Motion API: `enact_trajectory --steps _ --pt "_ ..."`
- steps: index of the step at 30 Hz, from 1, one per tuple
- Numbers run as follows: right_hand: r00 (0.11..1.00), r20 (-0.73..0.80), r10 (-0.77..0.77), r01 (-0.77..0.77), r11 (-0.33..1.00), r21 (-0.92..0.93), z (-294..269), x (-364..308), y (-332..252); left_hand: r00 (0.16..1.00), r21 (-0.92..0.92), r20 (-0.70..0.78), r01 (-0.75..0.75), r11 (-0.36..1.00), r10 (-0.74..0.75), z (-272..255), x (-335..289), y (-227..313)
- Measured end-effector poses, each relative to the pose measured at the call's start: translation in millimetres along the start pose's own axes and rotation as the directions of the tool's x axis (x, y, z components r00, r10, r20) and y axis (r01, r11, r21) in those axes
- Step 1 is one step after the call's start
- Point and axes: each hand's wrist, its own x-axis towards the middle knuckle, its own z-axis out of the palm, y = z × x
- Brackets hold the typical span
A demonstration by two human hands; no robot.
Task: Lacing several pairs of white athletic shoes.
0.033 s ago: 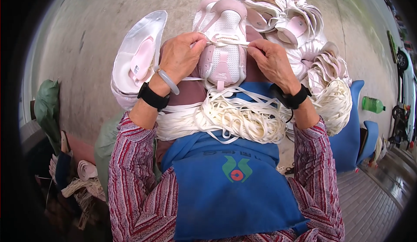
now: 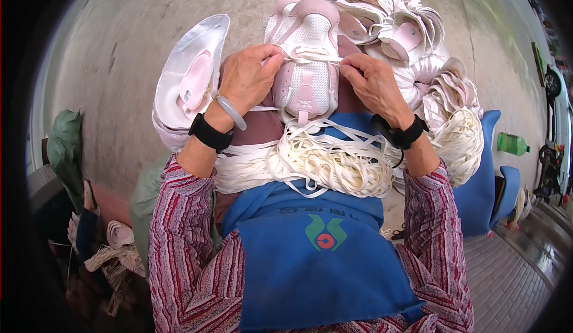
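A pink and white shoe upper (image 2: 319, 28) lies over my knees, its tongue toward me. Across its lower eyelets runs a white shoelace (image 2: 311, 60), drawn sideways between my two hands. My left hand (image 2: 250, 76) pinches the lace at the upper's left edge, thumb and forefinger together. On the opposite edge my right hand (image 2: 375, 85) grips the other side of the lace in the same way. A thick bundle of loose cream laces (image 2: 334, 163) rests on my lap, just nearer than the upper, over my blue apron (image 2: 322, 279).
Nested shoe uppers (image 2: 191, 94) stand at left. More uppers (image 2: 412, 40) are piled at right, with a hank of laces (image 2: 456, 145) below them. A blue chair (image 2: 477, 195) and a green bottle (image 2: 512, 144) are farther right. Green sacking (image 2: 64, 154) sits at far left.
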Motion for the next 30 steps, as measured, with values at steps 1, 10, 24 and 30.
enact_trajectory --steps 1,10,24,30 --pt "0.999 0.027 -0.021 0.022 0.999 -0.024 -2 2 0 1.000 0.002 0.010 -0.026 1.000 0.026 0 1 0" --pt "0.978 0.177 -0.106 0.120 0.991 -0.065 -17 25 3 0.985 0.212 0.087 -0.165 0.963 0.150 0 15 3" --pt "0.982 0.136 0.128 -0.129 0.992 -0.002 6 16 -1 0.991 0.031 0.109 0.077 0.997 -0.080 3 14 2" --pt "0.986 -0.157 0.048 -0.064 0.993 -0.098 13 0 -15 0.999 0.053 0.034 0.006 0.999 -0.008 4 13 4"
